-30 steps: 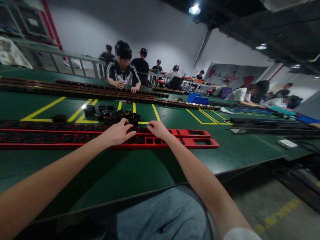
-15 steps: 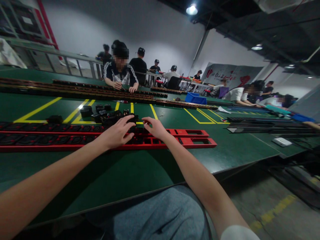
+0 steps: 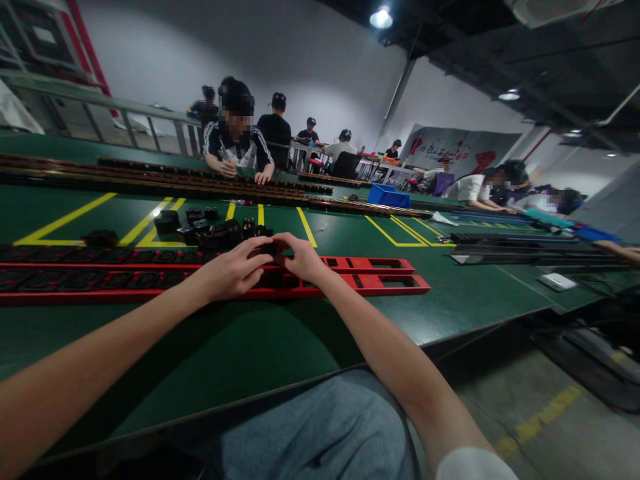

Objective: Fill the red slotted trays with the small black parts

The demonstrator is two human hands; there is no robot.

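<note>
Two long red frames [image 3: 395, 287] lie side by side on the green table, their left parts filled with square black parts [image 3: 140, 279]. Over the frames, my left hand [image 3: 237, 267] curves its fingers around a small black part [image 3: 267, 249]. From the right, my right hand [image 3: 300, 259] meets it with bent fingers at the same part. The fingertips of both hands nearly touch, and the part between them is mostly hidden. Behind my left hand is a pile of loose black parts [image 3: 220, 232].
Beyond yellow tape lines, long dark strips [image 3: 200, 185] cross the green table [image 3: 345, 230]. A person [image 3: 237, 140] works opposite. A blue bin [image 3: 389, 197] stands farther back. Black rails [image 3: 530, 257] and a white device [image 3: 557, 282] lie at the right.
My hands have come closer together, with the right fingers now near the left fingertips at the black part. The view has shifted slightly.
</note>
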